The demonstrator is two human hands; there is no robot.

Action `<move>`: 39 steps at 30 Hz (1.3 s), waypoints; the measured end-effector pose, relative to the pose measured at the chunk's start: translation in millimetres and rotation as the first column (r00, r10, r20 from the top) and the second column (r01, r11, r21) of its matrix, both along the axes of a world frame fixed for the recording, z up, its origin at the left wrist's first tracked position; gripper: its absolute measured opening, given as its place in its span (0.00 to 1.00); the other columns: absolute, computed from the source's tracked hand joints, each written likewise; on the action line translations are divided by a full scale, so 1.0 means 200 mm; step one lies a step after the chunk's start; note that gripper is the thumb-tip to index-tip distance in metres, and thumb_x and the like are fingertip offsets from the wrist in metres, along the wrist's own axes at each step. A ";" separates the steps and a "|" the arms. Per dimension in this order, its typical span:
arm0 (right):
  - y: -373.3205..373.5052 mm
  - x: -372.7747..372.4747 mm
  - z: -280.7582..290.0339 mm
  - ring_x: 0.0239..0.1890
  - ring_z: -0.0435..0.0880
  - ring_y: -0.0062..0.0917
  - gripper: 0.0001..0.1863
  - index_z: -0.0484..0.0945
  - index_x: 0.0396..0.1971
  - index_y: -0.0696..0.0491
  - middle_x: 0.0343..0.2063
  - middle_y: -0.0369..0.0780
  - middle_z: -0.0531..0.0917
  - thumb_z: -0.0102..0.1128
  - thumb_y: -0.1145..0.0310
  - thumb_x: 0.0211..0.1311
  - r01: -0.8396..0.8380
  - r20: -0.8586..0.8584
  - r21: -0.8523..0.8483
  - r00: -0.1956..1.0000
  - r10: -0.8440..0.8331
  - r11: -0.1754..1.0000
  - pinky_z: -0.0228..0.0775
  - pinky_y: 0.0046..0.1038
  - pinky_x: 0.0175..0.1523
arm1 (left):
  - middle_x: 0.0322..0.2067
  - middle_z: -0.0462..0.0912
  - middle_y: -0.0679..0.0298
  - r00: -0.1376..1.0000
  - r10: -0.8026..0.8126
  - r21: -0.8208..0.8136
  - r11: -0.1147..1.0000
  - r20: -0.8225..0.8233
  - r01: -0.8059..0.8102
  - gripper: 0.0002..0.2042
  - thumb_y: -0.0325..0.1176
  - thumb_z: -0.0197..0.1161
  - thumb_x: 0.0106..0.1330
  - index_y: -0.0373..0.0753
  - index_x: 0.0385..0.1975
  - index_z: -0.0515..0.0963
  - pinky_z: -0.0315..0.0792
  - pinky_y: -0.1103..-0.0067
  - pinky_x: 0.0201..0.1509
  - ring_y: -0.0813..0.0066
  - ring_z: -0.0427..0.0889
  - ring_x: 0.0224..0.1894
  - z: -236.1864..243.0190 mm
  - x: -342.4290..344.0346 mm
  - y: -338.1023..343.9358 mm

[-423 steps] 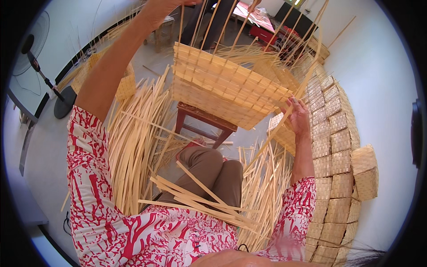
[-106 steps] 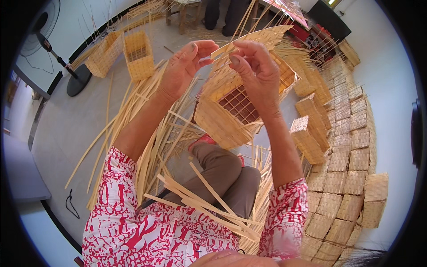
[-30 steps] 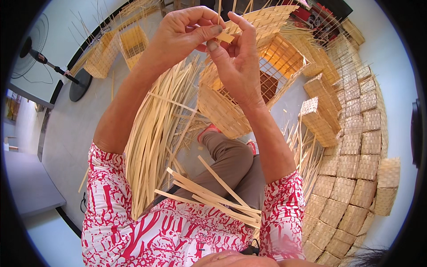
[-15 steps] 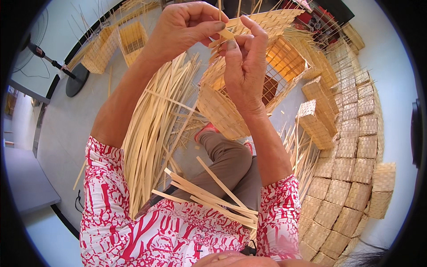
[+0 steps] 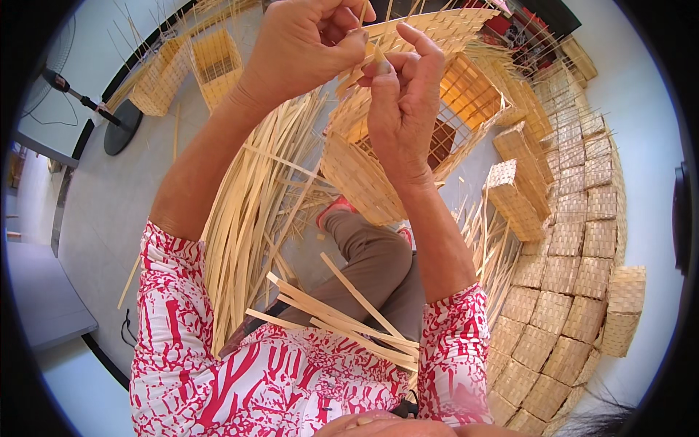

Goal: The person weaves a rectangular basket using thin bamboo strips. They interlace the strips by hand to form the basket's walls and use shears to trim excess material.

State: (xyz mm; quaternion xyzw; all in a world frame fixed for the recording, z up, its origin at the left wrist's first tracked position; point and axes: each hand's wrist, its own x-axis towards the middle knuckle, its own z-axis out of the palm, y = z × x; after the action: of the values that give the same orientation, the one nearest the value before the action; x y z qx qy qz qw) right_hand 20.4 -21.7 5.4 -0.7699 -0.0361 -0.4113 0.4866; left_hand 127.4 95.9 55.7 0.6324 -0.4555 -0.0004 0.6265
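Pinching a strip (image 5: 379, 57), as if steadying it, the right hand (image 5: 406, 95) is beside the basket (image 5: 360, 178), upper centre; the left hand (image 5: 306, 47) curls by a stake (image 5: 363, 12), grip unclear. Lap strips (image 5: 393, 347) seem placed handily.

I see a standing fan (image 5: 58, 82) near the floor (image 5: 95, 218)'s left edge, woven boxes (image 5: 566, 273) along its right.

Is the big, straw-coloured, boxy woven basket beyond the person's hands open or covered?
Open. No cover shows across the large, straw-coloured, boxy basket of woven strips; its inner wall shows past the right hand.
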 end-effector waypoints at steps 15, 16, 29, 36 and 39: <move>-0.13 -0.35 -0.08 0.43 0.82 0.42 0.29 0.70 0.54 0.59 0.38 0.48 0.82 0.70 0.63 0.56 -0.019 -0.438 -0.420 0.880 -0.184 0.907 0.73 0.41 0.49 | 0.30 0.86 0.67 0.950 0.203 0.071 0.972 0.239 -0.225 0.11 0.34 0.66 0.68 0.33 0.43 0.83 0.75 0.85 0.33 0.87 0.81 0.30 -0.18 -0.04 0.06; -0.14 -0.39 -0.09 0.43 0.82 0.44 0.28 0.72 0.51 0.58 0.39 0.49 0.82 0.71 0.61 0.56 -0.064 -0.513 -0.509 0.824 -0.242 0.859 0.72 0.43 0.49 | 0.29 0.86 0.66 0.936 0.224 0.070 0.965 0.273 -0.252 0.11 0.34 0.66 0.69 0.33 0.42 0.83 0.74 0.84 0.32 0.86 0.80 0.29 -0.17 -0.04 0.07; -0.40 -0.66 -0.19 0.53 0.77 0.36 0.14 0.77 0.39 0.52 0.41 0.39 0.82 0.64 0.75 0.49 -0.179 -0.420 -0.821 0.832 -0.362 0.542 0.64 0.40 0.61 | 0.40 0.85 0.58 0.998 0.039 0.124 0.991 0.040 -0.043 0.16 0.35 0.64 0.69 0.33 0.52 0.79 0.78 0.78 0.42 0.75 0.82 0.44 -0.26 -0.19 0.15; -0.72 -0.94 -0.18 0.51 0.80 0.35 0.11 0.77 0.37 0.52 0.37 0.39 0.83 0.66 0.72 0.51 -0.142 -0.311 -0.925 0.816 -0.488 0.352 0.64 0.38 0.61 | 0.61 0.72 0.48 0.998 0.010 0.300 0.954 0.069 -0.030 0.35 0.42 0.68 0.64 0.36 0.68 0.63 0.79 0.69 0.51 0.56 0.77 0.57 -0.57 -0.08 0.02; -0.60 -0.85 -0.16 0.46 0.80 0.32 0.09 0.76 0.34 0.50 0.33 0.37 0.81 0.65 0.71 0.52 -0.198 -0.346 -0.925 0.789 -0.507 0.324 0.64 0.35 0.57 | 0.63 0.68 0.45 1.000 0.010 0.248 0.969 -0.029 -0.002 0.38 0.44 0.68 0.63 0.35 0.70 0.59 0.77 0.67 0.54 0.54 0.77 0.58 -0.72 0.00 -0.03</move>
State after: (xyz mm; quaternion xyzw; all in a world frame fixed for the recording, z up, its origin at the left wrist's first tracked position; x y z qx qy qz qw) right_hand -150.3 -142.5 -25.8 -0.9886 -0.0337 -0.1021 -0.1050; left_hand 126.9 90.9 -87.8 0.7070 -0.4406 -0.0650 0.5493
